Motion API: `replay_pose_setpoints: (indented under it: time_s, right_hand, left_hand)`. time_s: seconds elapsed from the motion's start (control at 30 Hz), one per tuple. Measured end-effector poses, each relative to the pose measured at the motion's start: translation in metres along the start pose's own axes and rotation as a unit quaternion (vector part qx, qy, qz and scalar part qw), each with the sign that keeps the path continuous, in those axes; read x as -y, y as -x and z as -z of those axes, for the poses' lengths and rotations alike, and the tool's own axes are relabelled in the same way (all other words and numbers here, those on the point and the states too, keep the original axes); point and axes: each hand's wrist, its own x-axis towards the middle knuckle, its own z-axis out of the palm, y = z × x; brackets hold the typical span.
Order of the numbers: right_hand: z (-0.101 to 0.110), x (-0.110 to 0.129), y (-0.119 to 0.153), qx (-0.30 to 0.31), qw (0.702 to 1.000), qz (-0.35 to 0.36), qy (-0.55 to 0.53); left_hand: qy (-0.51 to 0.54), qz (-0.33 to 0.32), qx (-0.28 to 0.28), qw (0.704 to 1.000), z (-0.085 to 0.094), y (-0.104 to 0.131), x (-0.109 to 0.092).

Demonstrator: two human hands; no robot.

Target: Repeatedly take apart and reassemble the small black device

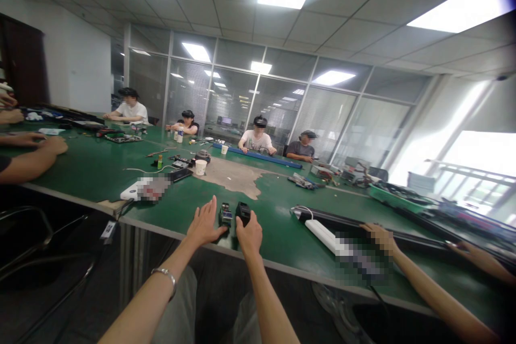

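Observation:
My left hand (203, 223) rests at the table's near edge with its fingers stretched out and its thumb reaching toward a small dark device (226, 216). That device has a bluish, shiny face and stands on the green table (177, 212); I cannot tell whether the thumb touches it. To its right, my right hand (250, 232) has its fingers curled round a small black block-shaped device (243, 212). The two devices stand side by side with a narrow gap between them. The underside of the black device is hidden.
A white power strip (322, 235) and long black bars (403, 241) lie to the right, where another person's hand (379, 236) rests. Ahead are a paper cup (200, 167) and a bare brownish patch (229, 176). Several people sit around the table.

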Motion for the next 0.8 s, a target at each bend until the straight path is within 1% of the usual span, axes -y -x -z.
replay_pose_setpoints:
  time_s: [0.23, 0.3, 0.4, 0.5, 0.63, 0.7, 0.8]
  right_hand:
    - [-0.008, -0.011, 0.009, 0.006, 0.998, 0.03, 0.059]
    - [-0.008, -0.012, 0.009, 0.012, 0.998, 0.025, 0.053]
    - [-0.004, -0.01, 0.006, 0.015, 1.0, 0.005, 0.013]
    - [0.003, 0.002, 0.001, -0.001, 1.0, 0.001, -0.026]
    - [0.008, 0.025, -0.002, -0.013, 0.996, 0.041, -0.082]
    - [0.008, 0.035, -0.001, -0.001, 0.996, 0.049, -0.079]
    - [0.006, 0.046, 0.002, 0.024, 0.997, 0.051, -0.044]
  left_hand:
    - [-0.006, 0.011, 0.007, 1.0, -0.001, -0.001, 0.001]
    - [-0.007, 0.01, 0.003, 1.0, -0.001, -0.001, 0.001]
    - [-0.007, 0.007, -0.006, 1.0, -0.003, -0.001, 0.002]
    - [-0.007, 0.004, -0.012, 1.0, -0.003, -0.001, 0.002]
    - [-0.008, 0.002, -0.016, 1.0, -0.003, -0.001, 0.002]
    - [-0.008, 0.002, -0.016, 1.0, -0.003, 0.0, 0.002]
    - [-0.005, 0.002, -0.012, 1.0, -0.002, 0.001, 0.002]
